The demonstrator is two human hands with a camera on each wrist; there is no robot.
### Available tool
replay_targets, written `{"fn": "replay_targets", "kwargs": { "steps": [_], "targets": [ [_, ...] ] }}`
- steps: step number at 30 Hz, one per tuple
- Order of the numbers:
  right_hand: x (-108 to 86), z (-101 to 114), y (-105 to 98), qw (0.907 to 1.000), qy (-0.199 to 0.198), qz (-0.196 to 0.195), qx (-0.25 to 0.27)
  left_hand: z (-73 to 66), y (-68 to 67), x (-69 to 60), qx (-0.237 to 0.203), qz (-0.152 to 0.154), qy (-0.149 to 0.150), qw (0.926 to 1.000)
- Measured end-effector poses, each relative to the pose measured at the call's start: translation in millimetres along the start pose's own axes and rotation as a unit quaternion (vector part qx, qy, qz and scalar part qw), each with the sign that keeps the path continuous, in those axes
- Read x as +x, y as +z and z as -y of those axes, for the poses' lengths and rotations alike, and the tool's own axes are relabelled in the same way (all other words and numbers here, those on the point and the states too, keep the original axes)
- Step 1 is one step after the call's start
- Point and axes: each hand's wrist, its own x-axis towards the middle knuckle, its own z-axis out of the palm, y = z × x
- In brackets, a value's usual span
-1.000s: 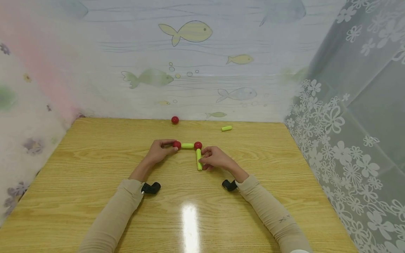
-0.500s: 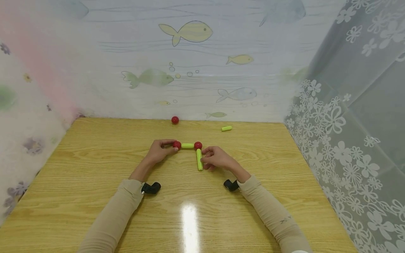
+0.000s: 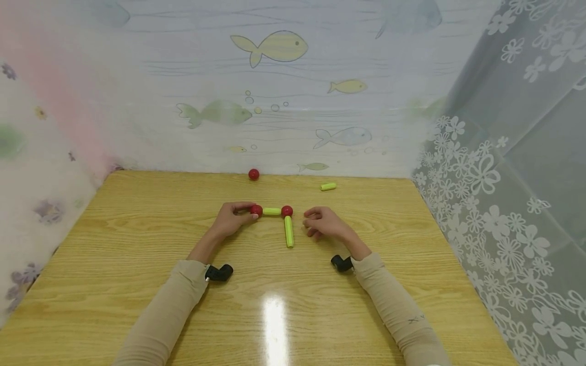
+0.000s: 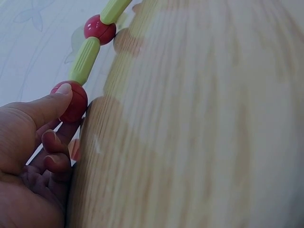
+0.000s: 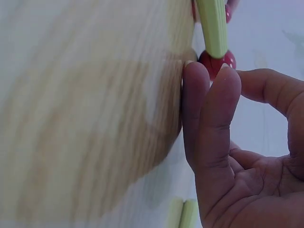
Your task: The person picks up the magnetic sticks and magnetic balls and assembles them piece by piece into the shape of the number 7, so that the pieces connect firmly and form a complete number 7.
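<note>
L hand pinches end ball; R hand loose, empty. Mid ball + 2 sticks look joined; back ball, back stick not yet.

Glossy plastic, polished grain and soft cloth

The balls look like smooth, glossy plastic, catching small bright highlights. The sticks look like plastic too, duller, with ridges along their length. The table shows wood grain under a shiny finish that throws back a white streak. The sleeves are matt, creased cloth; the wrist cameras look like dark plastic.
</note>
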Motion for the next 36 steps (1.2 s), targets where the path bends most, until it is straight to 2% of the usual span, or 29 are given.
{"fn": "replay_targets", "kwargs": {
  "steps": [7, 14, 19, 29, 36],
  "targets": [
    [6.2, -5.9, -14.8, 0.9998, -0.001, -0.021, 0.001, -1.9, -0.2, -0.3, 0.0, -0.002, 0.001, 1.0],
    [14.7, -12.3, -34.5, 0.9994, -0.029, -0.02, -0.002, -2.9, -0.2, -1.6, -0.001, -0.003, -0.003, 1.0],
    [21.9, -17.2, -46.4, 0.9983, -0.046, -0.034, -0.006, -2.6, -0.6, -1.2, -0.001, -0.002, -0.003, 1.0],
    [29.9, -19.3, -59.4, 0.9969, -0.053, -0.057, -0.007, -8.1, 0.9, -7.7, 0.013, -0.009, -0.006, 0.9999],
    [32.4, -21.0, -65.7, 0.9952, -0.047, -0.082, 0.026, -13.4, 1.8, -12.6, 0.017, -0.014, -0.004, 0.9997]
  ]
}}
